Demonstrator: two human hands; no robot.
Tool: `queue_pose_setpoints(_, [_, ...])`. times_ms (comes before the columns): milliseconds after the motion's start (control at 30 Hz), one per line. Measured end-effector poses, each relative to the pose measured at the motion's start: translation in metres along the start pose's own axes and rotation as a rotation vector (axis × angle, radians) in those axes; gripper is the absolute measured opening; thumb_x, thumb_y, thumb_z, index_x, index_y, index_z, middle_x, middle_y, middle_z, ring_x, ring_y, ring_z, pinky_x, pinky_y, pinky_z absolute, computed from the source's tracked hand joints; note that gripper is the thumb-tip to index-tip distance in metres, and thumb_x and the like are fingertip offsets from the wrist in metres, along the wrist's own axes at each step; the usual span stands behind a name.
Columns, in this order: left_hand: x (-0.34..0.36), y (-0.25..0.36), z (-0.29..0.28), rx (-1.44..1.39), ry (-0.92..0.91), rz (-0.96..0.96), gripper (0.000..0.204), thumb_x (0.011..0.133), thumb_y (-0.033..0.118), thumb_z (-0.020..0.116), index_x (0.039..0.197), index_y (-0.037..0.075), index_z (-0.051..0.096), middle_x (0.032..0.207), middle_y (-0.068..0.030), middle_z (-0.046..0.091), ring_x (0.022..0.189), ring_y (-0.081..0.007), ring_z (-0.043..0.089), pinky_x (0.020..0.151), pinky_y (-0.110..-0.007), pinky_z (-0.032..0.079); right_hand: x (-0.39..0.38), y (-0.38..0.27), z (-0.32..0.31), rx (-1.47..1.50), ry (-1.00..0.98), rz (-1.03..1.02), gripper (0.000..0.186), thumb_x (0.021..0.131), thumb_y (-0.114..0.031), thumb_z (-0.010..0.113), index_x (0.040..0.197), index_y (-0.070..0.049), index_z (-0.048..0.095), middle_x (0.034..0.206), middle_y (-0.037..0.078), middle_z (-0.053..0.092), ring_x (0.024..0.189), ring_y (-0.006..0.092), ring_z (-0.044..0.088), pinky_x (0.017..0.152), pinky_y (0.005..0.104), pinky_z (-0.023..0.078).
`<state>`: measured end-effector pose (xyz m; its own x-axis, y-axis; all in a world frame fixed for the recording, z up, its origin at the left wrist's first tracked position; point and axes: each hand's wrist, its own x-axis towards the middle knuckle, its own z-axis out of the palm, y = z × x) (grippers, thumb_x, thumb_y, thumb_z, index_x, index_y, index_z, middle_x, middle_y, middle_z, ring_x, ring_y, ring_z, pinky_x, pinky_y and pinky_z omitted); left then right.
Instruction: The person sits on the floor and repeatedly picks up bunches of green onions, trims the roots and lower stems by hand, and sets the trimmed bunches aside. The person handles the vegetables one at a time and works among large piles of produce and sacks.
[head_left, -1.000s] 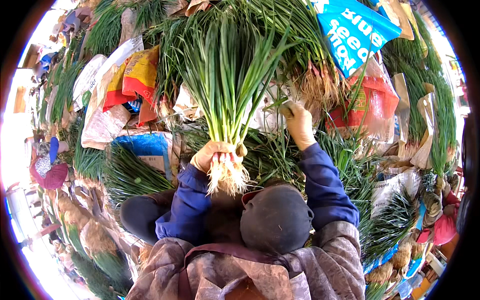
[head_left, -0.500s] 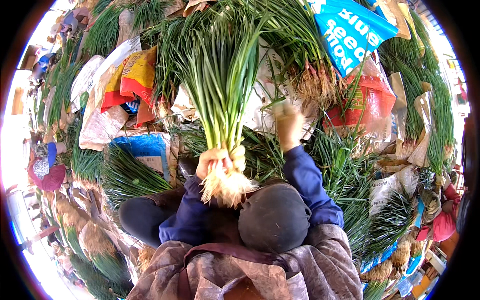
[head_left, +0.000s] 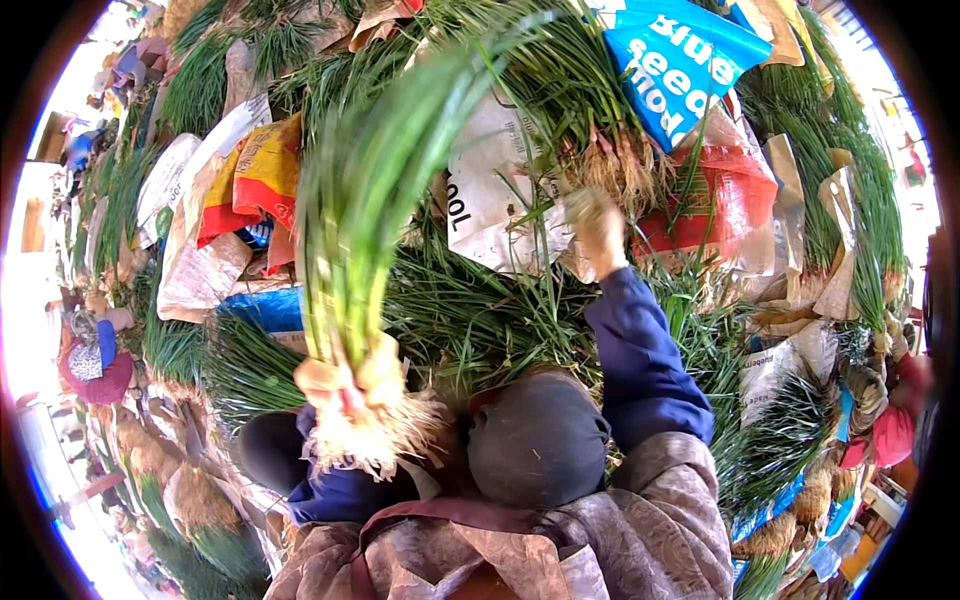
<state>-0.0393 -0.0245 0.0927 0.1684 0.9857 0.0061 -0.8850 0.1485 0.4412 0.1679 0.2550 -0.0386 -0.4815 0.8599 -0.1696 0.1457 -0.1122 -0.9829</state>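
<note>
My left hand (head_left: 352,378) is closed round the lower stalks of a thick bunch of scallions (head_left: 350,265). Pale, stringy roots hang below the fist, over my lap. The long green leaves lean up and to the right, smeared by motion. Off to the right, my right hand (head_left: 597,232) is raised with the arm stretched forward. Its fingers are blurred, and whatever they may hold cannot be made out. Just beyond it lies a pile of scallions with brown, soil-coloured roots (head_left: 612,172). Loose green leaves (head_left: 490,310) are heaped between my hands.
A white printed sack (head_left: 500,190) lies ahead, with a blue bag (head_left: 680,65) and a red bag (head_left: 725,205) at the far right. Yellow-red sacking (head_left: 265,175) is on the left. More scallions (head_left: 250,375) lie beside my left knee. Other people are at both sides.
My left hand has swung left and nearer my body with the scallion bunch, whose leaves now tilt. My right hand has shifted slightly to the right.
</note>
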Motion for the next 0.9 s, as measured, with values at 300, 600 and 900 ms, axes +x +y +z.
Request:
queue_pose_setpoints(300, [0.112, 0.019, -0.023, 0.091, 0.392, 0.367, 0.021, 0.077, 0.02, 0.063, 0.08, -0.001, 0.059, 0.107, -0.0183, 0.06, 0.067, -0.0185, 0.049, 0.066, -0.034, 0.049, 0.048, -0.043, -0.06, -0.873, 0.538, -0.283, 0.027, 0.082, -0.031, 0.065, 0.098, -0.01, 0.064, 0.09, 0.013, 0.067, 0.084, 0.0337, 0.065, 0.07, 0.0433, 0.052])
queue_pose_setpoints(600, [0.102, -0.033, -0.072, -0.128, 0.358, 0.009, 0.052, 0.074, 0.015, 0.061, 0.118, -0.005, 0.043, 0.078, 0.0, 0.04, 0.068, -0.0131, 0.04, 0.069, -0.028, 0.039, 0.058, -0.042, -0.084, 0.205, -0.448, 0.076, 0.018, 0.087, -0.02, 0.067, 0.099, -0.007, 0.062, 0.088, 0.004, 0.065, 0.072, 0.0101, 0.061, 0.063, 0.0274, 0.05])
queue_pose_setpoints(900, [0.09, -0.063, -0.093, 0.052, 0.541, -0.044, 0.023, 0.078, 0.015, 0.061, 0.087, -0.006, 0.065, 0.076, -0.0161, 0.066, 0.069, -0.0268, 0.065, 0.069, -0.037, 0.056, -0.068, -0.039, 0.041, -0.586, -0.073, -0.461, 0.008, 0.087, -0.018, 0.061, 0.089, -0.012, 0.065, 0.076, 0.015, 0.064, 0.066, 0.032, 0.063, 0.055, 0.0376, 0.049])
